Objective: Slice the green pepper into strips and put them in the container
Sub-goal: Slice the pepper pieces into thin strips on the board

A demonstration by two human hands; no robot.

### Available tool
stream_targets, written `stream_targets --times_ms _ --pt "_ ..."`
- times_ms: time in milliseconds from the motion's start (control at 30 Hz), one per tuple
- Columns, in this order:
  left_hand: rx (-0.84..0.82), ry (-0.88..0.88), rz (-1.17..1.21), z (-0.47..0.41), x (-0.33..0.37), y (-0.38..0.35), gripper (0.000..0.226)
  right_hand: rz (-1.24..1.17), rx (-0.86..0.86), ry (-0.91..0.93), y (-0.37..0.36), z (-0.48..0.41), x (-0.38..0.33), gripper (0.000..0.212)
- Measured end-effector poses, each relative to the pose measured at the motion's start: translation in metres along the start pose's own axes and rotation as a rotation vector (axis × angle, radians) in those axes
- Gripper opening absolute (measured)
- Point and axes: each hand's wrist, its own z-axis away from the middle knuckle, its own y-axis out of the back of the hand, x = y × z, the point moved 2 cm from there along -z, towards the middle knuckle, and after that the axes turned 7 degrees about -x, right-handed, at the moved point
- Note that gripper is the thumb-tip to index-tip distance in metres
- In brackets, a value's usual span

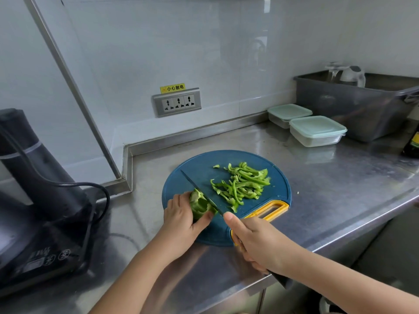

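Gripping the uncut green pepper chunk (200, 203) on the round blue cutting board (197, 168), the left hand (181, 219) curls round it. The right hand (254, 241) clasps a dark-bladed knife (199, 191), its blade against the chunk. Cut green strips (242, 185) lie right of the blade. Two lidded clear containers (317, 131) sit far right on the steel surface (328, 177), beside a grey tub (353, 109).

Knife handle (282, 281): mostly buried in the right grip (254, 243).
Black appliance (40, 200), 9 o'clock: cropped by the edge.
Bottle (413, 141), 3 o'clock: cropped; label possibly yellow, unreadable.
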Motion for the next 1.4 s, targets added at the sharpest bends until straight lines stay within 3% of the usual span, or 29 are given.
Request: stream_targets --times_ms 133,300,400,500,733,867,1033,1133,1200,1300,1400 --pt "0.011 -0.008 -0.029 -0.001 -0.002 0.000 0.104 0.249 0.091 0.079 -0.004 0.005 0.000 0.057" --pt "-0.025 -0.020 -0.068 -0.002 -0.005 0.001 0.109 0.343 0.117 0.078 -0.009 0.008 -0.003 0.056" --pt "-0.014 -0.016 -0.056 -0.004 -0.004 0.001 0.094 0.395 0.109 0.065 -0.013 0.004 -0.007 0.056" --pt "-0.007 -0.005 -0.060 -0.005 -0.002 0.002 0.092 0.446 0.121 0.088 -0.017 -0.001 -0.011 0.057" --pt "-0.007 -0.006 -0.052 -0.005 -0.001 0.002 0.092 0.465 0.127 0.067 -0.019 -0.009 -0.015 0.058" --pt "-0.025 -0.013 -0.065 -0.006 -0.005 0.001 0.111 0.416 0.080 0.042 -0.013 -0.021 -0.022 0.059" --pt "-0.025 0.015 -0.044 -0.007 -0.003 0.001 0.093 0.288 -0.021 -0.051 0.000 -0.036 -0.031 0.063" --pt "-0.005 0.041 -0.061 -0.007 -0.004 0.000 0.095 0.279 0.016 -0.037 0.002 -0.027 -0.029 0.043" --pt "0.004 0.047 -0.061 -0.007 -0.005 -0.001 0.096 0.341 0.052 -0.029 0.000 -0.016 -0.023 0.041" --pt "-0.012 0.041 -0.034 -0.007 -0.005 -0.002 0.097 0.478 0.043 -0.033 -0.004 -0.010 -0.012 0.056" --pt "-0.021 0.028 -0.016 -0.007 -0.005 0.000 0.095 0.482 0.039 -0.039 -0.005 -0.012 -0.016 0.053"
